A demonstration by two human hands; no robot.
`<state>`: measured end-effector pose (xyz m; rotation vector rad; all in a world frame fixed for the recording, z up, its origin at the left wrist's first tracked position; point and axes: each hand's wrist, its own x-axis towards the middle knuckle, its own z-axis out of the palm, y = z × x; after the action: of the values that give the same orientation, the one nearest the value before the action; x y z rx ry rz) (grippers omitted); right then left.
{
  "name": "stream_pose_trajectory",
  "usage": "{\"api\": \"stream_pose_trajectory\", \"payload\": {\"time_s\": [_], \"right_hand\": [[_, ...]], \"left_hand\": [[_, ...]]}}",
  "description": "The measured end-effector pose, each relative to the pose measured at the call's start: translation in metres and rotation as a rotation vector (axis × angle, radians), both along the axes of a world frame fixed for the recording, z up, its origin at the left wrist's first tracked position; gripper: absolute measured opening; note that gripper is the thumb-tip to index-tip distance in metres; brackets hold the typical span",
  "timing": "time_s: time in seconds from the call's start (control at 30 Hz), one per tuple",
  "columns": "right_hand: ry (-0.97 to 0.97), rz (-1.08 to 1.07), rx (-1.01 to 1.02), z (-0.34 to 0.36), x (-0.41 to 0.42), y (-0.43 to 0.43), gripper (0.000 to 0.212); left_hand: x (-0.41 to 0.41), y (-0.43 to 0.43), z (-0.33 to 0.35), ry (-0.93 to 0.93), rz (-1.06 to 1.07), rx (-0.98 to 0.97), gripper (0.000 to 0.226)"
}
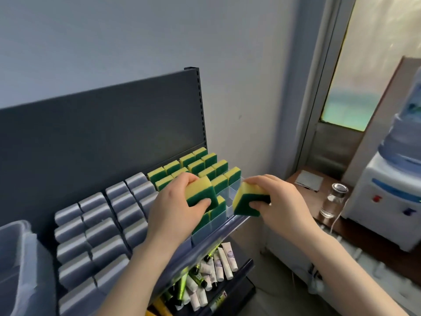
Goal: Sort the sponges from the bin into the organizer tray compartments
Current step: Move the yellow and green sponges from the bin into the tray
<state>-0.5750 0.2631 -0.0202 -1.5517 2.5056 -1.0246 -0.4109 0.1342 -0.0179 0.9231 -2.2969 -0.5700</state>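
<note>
- Your left hand [175, 206] grips a yellow sponge with a green scouring face [200, 193] over the clear organizer tray [230, 199].
- Your right hand [280, 201] pinches a matching second sponge [248, 199], tilted, at the tray's right edge.
- Upright sponges [196, 166] fill the back compartments.

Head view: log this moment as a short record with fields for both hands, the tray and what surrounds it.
left hand: grips first sponge above the tray's front
right hand: grips second sponge at the tray's right edge
organizer tray: clear dividers, on the upper shelf
stored sponges: stand on edge in the rear compartments
bin: translucent, far left, contents hidden
silver packs: rows left of the tray
tubes: piled on the lower shelf
water dispenser: far right
</note>
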Motion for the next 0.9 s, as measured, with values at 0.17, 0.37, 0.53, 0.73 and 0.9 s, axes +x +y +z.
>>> {"api": "stream_pose_trajectory", "payload": {"time_s": [0.17,0.37,0.53,0.73,0.9], "right_hand": [[-0.041,-0.019,-0.038,-0.008,-0.03,-0.019,0.045],[-0.098,-0.024,-0.034,-0.016,-0.067,-0.057,0.045],[-0.131,0.01,-0.014,-0.027,-0.093,-0.088,0.046],[-0.167,0.04,-0.017,-0.039,-0.12,-0.111,0.044],[-0.226,0.12,0.004,-0.05,-0.143,-0.121,0.044]], "left_hand": [[-0.028,-0.021,-0.009,0.025,-0.011,0.05,0.036],[-0.056,-0.052,-0.027,0.175,0.051,0.13,0.033],[-0.076,-0.073,-0.046,0.237,0.099,0.236,0.031],[-0.099,-0.089,-0.058,0.195,0.135,0.277,0.032],[-0.108,-0.088,-0.065,0.169,0.202,0.287,0.032]]}}
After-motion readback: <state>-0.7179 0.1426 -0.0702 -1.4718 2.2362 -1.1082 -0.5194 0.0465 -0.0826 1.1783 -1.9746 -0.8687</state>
